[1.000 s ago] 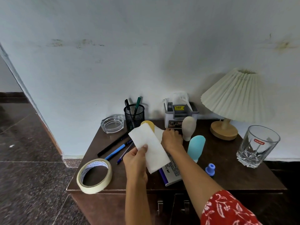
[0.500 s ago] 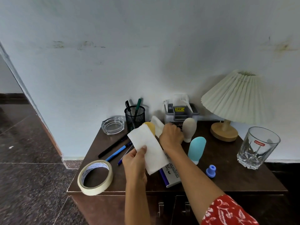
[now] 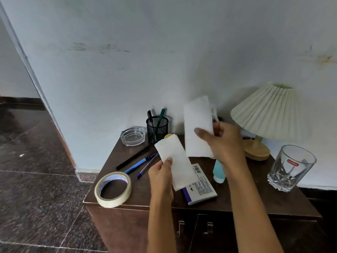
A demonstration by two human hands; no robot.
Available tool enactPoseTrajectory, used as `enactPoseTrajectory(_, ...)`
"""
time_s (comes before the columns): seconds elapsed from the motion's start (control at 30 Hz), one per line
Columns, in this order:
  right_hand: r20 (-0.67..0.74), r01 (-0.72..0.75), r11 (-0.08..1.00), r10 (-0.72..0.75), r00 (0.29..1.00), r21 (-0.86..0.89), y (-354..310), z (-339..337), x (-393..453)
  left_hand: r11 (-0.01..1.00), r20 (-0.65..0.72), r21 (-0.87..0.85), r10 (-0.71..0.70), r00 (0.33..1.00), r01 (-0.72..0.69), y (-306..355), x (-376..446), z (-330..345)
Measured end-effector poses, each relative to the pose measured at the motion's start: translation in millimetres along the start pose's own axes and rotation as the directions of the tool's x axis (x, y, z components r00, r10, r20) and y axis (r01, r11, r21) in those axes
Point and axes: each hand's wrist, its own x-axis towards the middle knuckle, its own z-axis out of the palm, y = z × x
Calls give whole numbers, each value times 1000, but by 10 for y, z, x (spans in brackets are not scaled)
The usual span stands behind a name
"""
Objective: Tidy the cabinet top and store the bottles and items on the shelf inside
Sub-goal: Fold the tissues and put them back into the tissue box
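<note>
My left hand (image 3: 160, 177) pinches a folded white tissue (image 3: 176, 161) above the dark wooden cabinet top (image 3: 255, 194). My right hand (image 3: 223, 143) grips a second white tissue (image 3: 197, 125), lifted upright in front of the wall. A teal bottle (image 3: 218, 172) shows below my right wrist, mostly hidden. A white and purple box (image 3: 201, 185) lies flat under the left tissue. A yellow round thing (image 3: 168, 136) peeks out behind the left tissue. The tissue holder at the back is hidden by the raised tissue.
A tape roll (image 3: 113, 189) lies at the front left corner. Three pens (image 3: 138, 159), a glass ashtray (image 3: 132, 136) and a mesh pen cup (image 3: 157, 127) sit at the left. A pleated lamp (image 3: 268, 114) and a glass tumbler (image 3: 290, 168) stand at the right. Cabinet door handles (image 3: 209, 229) are below.
My right hand has pulled a second tissue up from the back of the cabinet top and raised it. My left hand has kept its tissue almost still.
</note>
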Motion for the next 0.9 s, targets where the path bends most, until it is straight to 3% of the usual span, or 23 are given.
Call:
enactPoseTrajectory(0.07, 133, -98, 982, 76, 988, 162, 78, -5, -67, 1000, 19, 14, 14, 1000, -15, -14, -20, 25)
enactPoseTrajectory(0.23, 235, -175, 978, 146, 961, 111, 329, 49, -192, 999, 77, 48, 13, 997, -16, -24, -69, 90)
enactPoseTrajectory(0.57, 73, -173, 982, 179, 981, -79, 600, 146, -320, 999, 57, -33, -33, 998, 35, -36, -46, 159)
enactPoseTrajectory(0.7, 60, -161, 981, 168, 984, -112, 640, 141, -319, 995, 128, -85, -41, 991, 52, -24, -72, 152)
enactPoseTrajectory(0.9, 57, -153, 975, 164, 985, -159, 663, 82, -299, 1000, 201, -27, 4, 980, 1, -60, -115, 115)
